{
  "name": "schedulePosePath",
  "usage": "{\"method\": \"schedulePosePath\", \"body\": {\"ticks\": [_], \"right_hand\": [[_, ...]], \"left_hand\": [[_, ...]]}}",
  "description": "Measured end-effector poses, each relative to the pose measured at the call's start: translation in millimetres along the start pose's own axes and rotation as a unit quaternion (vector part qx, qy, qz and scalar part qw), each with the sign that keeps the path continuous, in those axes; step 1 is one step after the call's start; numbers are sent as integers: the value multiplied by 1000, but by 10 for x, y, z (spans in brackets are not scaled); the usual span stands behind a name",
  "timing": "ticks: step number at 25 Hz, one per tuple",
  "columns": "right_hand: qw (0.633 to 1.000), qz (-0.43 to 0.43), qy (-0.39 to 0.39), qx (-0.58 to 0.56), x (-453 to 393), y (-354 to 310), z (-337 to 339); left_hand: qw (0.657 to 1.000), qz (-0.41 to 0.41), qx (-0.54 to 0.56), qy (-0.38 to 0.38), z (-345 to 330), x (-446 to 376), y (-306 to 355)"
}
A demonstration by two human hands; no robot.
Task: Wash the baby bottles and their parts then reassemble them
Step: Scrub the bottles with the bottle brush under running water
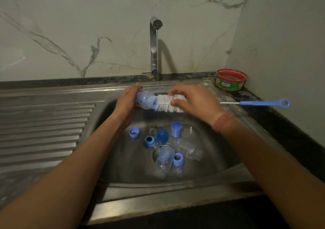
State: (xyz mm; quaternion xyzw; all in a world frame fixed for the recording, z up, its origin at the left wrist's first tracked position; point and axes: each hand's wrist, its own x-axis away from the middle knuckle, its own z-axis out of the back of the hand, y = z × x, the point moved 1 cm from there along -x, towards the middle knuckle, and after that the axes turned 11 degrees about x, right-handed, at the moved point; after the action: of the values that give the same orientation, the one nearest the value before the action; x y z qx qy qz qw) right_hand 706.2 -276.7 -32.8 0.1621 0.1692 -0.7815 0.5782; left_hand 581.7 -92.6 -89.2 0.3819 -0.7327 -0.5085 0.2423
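Gripping the bottle (145,100) in my left hand (127,102), right hand (193,100) pinching the brush (168,103) by its bristles: forcing it could spring it loose toward the tap (154,49)

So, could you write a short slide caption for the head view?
Left hand holds a baby bottle while right hand feeds in the bottle brush above the sink.

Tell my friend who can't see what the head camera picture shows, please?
Over a steel sink, the left hand holds a clear baby bottle sideways while the right hand pinches the white bristles of a blue-handled bottle brush at its mouth. A thin stream runs from the tap; blue rings, caps and clear bottles lie in the basin.
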Motion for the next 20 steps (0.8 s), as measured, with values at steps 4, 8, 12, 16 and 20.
{"method": "schedulePosePath", "body": {"ticks": [4,8,12,16,20], "right_hand": [[903,-183,-120,-368,0,36,68],[992,-102,15,-75,12,35,80],[974,71,138,168,46,-56,25],[999,-22,29,-12,-3,43,-75],[919,-176,-80,-343,-60,105,-94]], "left_hand": [[988,-64,137,-42,-92,74,161],[996,-23,58,-68,-78,89,76],[997,56,-51,-2,-70,98,-13],[999,19,-49,-16,2,49,-25],[973,-60,195,-104,-28,69,182]]}}
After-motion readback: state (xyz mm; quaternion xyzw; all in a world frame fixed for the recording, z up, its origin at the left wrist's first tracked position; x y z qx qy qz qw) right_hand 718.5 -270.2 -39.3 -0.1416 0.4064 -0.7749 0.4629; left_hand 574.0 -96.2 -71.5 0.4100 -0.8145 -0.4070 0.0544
